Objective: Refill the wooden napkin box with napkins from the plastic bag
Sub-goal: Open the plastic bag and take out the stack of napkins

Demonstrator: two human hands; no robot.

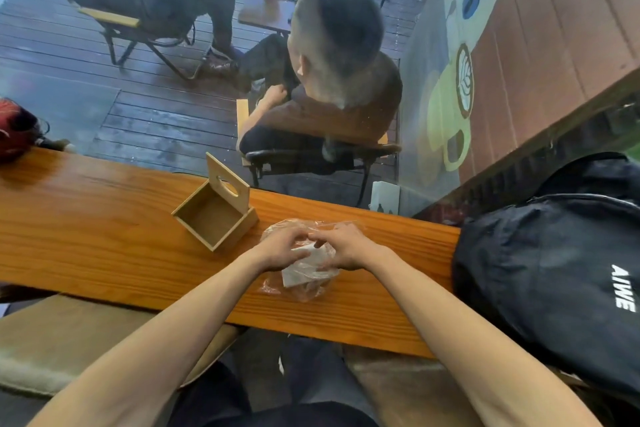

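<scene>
A clear plastic bag (301, 284) lies on the wooden counter (104, 239) in front of me, with white napkins (298, 274) showing through it. My left hand (282, 248) and my right hand (341, 250) both sit on top of the bag, fingers curled and pinching the plastic near its top. To the left of the bag stands the wooden napkin box (214, 215), with nothing inside and its slotted lid (228, 184) hinged upright at the back.
A black backpack (554, 274) fills the counter's right end, close to my right arm. A red and black object (17, 128) sits at the far left. Behind the glass a person sits on a chair (322, 149). Bare counter stretches left of the box.
</scene>
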